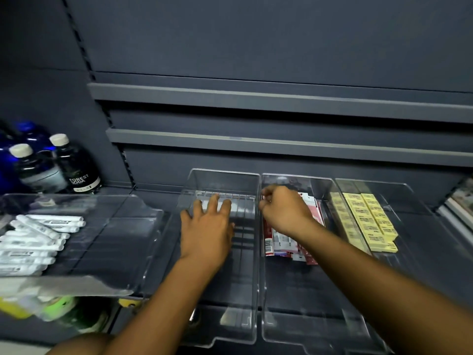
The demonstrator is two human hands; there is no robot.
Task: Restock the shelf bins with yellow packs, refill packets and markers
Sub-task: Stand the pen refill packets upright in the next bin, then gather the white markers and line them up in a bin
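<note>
soda bottles (pixel 78 166): two, dark, white caps, upright, left of frame
blue bottles (pixel 28 131): behind them, far left
shelf rails (pixel 281 98): two, grey, upper middle

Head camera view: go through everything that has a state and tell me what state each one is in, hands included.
Left hand: fingers straight, resting on the markers in the middle bin.
Right hand: fingers curled over the refill packets; grip unclear.
Yellow packs: lying in two rows in the right bin.
Left tray: partly filled with white markers.
Bottles: standing, caps on.
</note>
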